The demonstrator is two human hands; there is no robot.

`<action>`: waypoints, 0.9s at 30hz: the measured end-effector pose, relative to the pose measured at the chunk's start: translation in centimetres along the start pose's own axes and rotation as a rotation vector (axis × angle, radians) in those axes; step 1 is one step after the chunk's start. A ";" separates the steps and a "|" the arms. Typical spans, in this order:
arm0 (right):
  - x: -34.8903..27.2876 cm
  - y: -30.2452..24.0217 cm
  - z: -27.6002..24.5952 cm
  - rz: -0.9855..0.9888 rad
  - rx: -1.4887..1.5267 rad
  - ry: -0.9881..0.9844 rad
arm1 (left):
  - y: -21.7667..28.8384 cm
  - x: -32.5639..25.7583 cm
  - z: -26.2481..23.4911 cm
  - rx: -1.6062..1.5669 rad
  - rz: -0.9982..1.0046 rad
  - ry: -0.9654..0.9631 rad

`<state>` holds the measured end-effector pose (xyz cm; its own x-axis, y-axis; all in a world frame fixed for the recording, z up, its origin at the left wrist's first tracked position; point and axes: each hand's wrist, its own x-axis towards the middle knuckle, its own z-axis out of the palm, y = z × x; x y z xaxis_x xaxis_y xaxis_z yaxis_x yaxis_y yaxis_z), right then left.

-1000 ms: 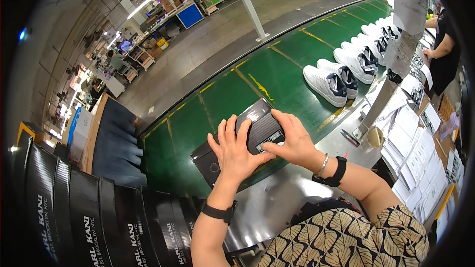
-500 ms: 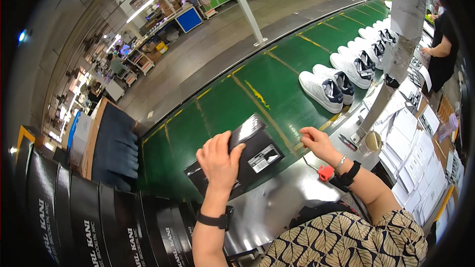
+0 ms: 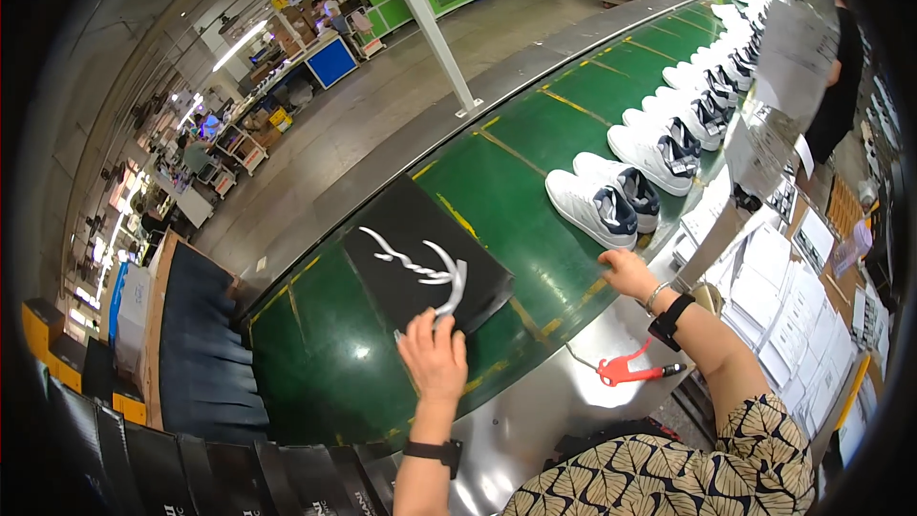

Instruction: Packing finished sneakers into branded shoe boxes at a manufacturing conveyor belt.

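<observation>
A black shoebox with white curved markings on its lid lies on the green conveyor belt. My left hand touches the near edge of the box, fingers stretched forward rather than wrapped round it. To the right, my right hand is held over the belt's near edge with loosely bent fingers and nothing visible in them. Just beyond it stands the nearest pair of white sneakers with dark navy linings. A red tool with a black end lies on the metal table below my right wrist.
Several more white sneakers line the belt's right side. Stacked papers cover the right-hand table. Black shoeboxes stand in a row at lower left, beside a dark-curtained machine. Another person stands at far right.
The shoebox has moved away from me onto the belt and lies with its lid up. My left hand has loosened from its top to its near edge. My right hand is nearer the sneakers.
</observation>
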<state>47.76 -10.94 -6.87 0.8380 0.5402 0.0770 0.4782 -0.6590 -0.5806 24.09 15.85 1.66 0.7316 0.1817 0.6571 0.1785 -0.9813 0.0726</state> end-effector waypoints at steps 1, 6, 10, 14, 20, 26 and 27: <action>0.7 0.7 -0.1 -0.022 -0.002 -0.009 | -0.1 -1.8 0.8 -0.075 -0.086 -0.058; 4.9 3.1 -3.3 0.037 -0.424 0.077 | -0.7 -14.5 2.7 0.026 -0.538 -0.492; 7.6 9.1 -2.9 0.090 -0.654 -0.030 | 0.8 -21.8 1.5 -0.078 -0.902 -0.808; 9.4 9.8 -3.8 0.138 -0.620 -0.330 | 2.2 -22.0 0.4 -0.046 -0.949 -0.870; 10.9 9.2 -3.7 0.013 -0.565 -0.424 | 2.2 -21.3 1.1 -0.121 -0.940 -0.900; 11.0 -2.5 -4.3 -0.082 -0.205 -0.208 | 2.7 -21.4 0.8 -0.145 -0.951 -0.866; 11.5 -3.5 -4.5 -0.066 -0.126 -0.206 | 2.5 -21.1 1.0 -0.142 -0.947 -0.868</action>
<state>56.90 -4.81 -0.35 0.7390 0.6707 -0.0629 0.5695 -0.6719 -0.4735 9.73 9.58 -12.77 0.5545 0.7356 -0.3892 0.8273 -0.4366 0.3535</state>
